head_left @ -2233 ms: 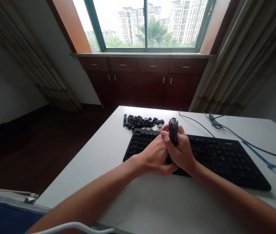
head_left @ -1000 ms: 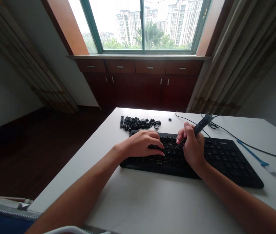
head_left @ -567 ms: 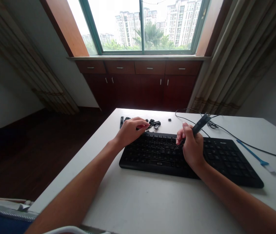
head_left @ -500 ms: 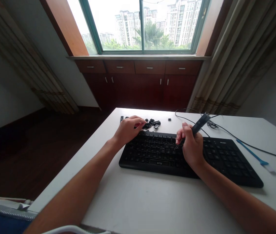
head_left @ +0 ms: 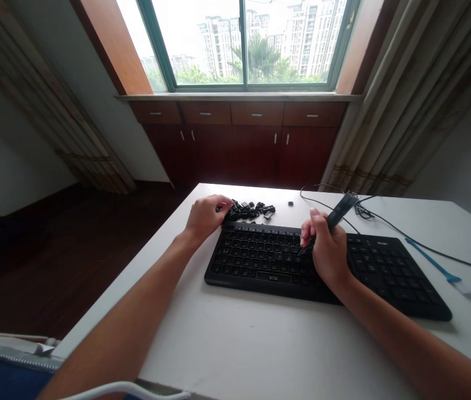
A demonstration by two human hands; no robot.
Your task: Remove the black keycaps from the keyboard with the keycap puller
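Observation:
A black keyboard (head_left: 277,247) lies on the table, with many of its left and middle keys bare of caps. My right hand (head_left: 329,244) is closed around a keycap puller (head_left: 342,208), its black handle pointing up and away and its thin wire end down over the middle keys. Behind the keyboard's back left edge is a pile of loose black keycaps (head_left: 254,210). My left hand (head_left: 207,215) is at the left end of that pile, thumb and fingertips pinched together and touching or just above the caps. Whatever may be between its fingertips is hidden.
One loose keycap (head_left: 290,203) sits apart on the white table (head_left: 235,344). A black cable (head_left: 419,234) runs behind the keyboard to the right. A blue brush (head_left: 435,262) lies right of the keyboard. A white curved bar (head_left: 123,388) shows at the bottom edge.
My left hand has moved left, from over the keyboard's back left edge to the left end of the keycap pile, uncovering more caps. My right hand and the puller have hardly moved.

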